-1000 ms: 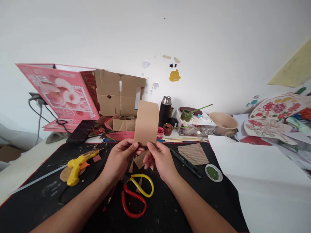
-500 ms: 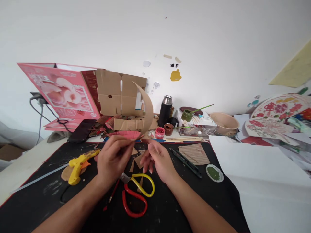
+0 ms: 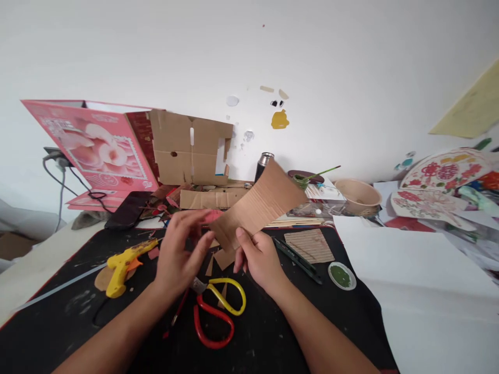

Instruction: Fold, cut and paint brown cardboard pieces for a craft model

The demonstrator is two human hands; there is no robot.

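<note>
A curved, fan-shaped piece of cardboard (image 3: 265,200) is held up over the black mat, its ribbed brown face toward me. My right hand (image 3: 259,257) pinches its lower edge, thumb on the near side. At its lower left corner, my left hand (image 3: 181,249) has thumb and fingers apart, close to the cardboard but gripping nothing. Scissors (image 3: 220,311) with one red and one yellow handle lie on the mat below my hands, their blades partly covered by my left hand. Small cardboard scraps (image 3: 224,258) lie behind the scissors.
On the left lies a yellow glue gun (image 3: 123,267) with a cord. To the right are a dark green cutter (image 3: 298,259), a corrugated piece (image 3: 312,245) and a lid with green paint (image 3: 342,276). A black flask (image 3: 263,165) and pink box (image 3: 97,148) stand behind.
The cardboard has turned from nearly edge-on to broad face toward me and tilted right. My left fingers have let go of it; my right hand now holds it.
</note>
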